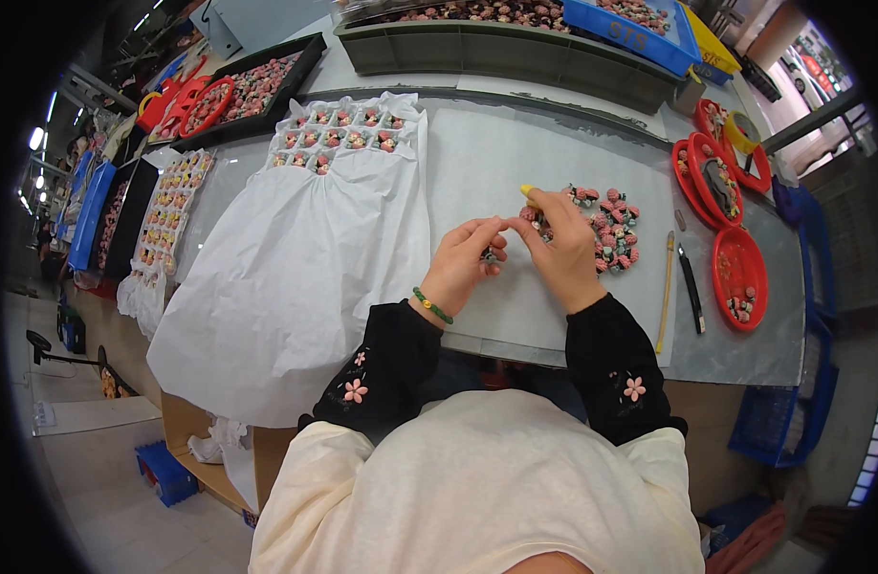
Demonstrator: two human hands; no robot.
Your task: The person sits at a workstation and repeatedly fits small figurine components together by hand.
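Note:
My left hand is closed around a small figurine, whose dark and grey-green parts show below the fingers. Close beside it, my right hand has its fingers bent and its thumb tip meeting the left fingertips. A yellow cover or piece shows at a right fingertip. Whatever the right fingers pinch is hidden. Just beyond the right hand lies a cluster of small pink-topped figurines on a white sheet. To the left, a white compartment tray carries rows of similar figurines, partly covered by white paper.
Right of the sheet lie a wooden-coloured stick, a black pen-like tool and a red dish with several pieces. More red dishes stand behind. A grey-green crate and a black tray line the back.

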